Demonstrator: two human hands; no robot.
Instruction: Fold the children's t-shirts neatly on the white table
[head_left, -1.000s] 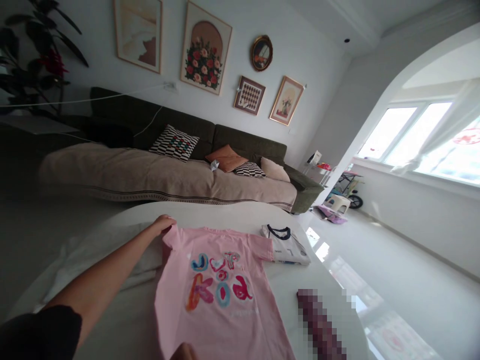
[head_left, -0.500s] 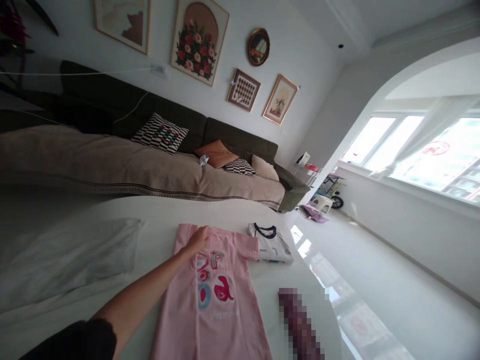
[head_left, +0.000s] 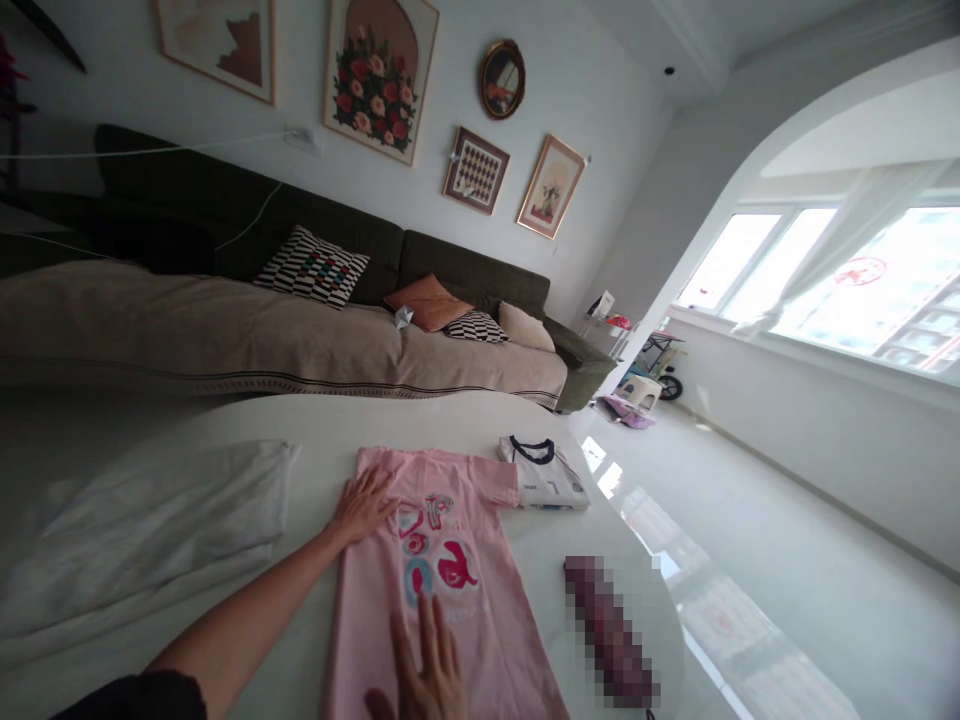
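A pink T-shirt (head_left: 517,620) with a red and blue print lies spread on the white table, its left side folded inward along a lengthwise edge and its right sleeve sticking out. My left hand (head_left: 365,505) rests palm down on the shirt's upper left part, fingers spread and holding nothing. Lower down, at the bottom of the view, my right hand (head_left: 426,665) is over the front of the shirt just below the print, fingers stretched out. Whether it presses on the cloth I cannot tell. A folded white T-shirt (head_left: 551,480) with a dark collar touches the pink sleeve.
On the white table (head_left: 300,600), a pale cloth (head_left: 157,530) lies at the left. A dark reddish, blurred-out long object (head_left: 611,635) lies near the right edge. Behind the table stands a sofa (head_left: 225,330) with several cushions. Shiny floor (head_left: 712,520) extends to the right.
My left hand has let go of its pinch near the shirt's collar, moved down and left, and flattened out. My right hand has come into view from the bottom. The view has shifted slightly.
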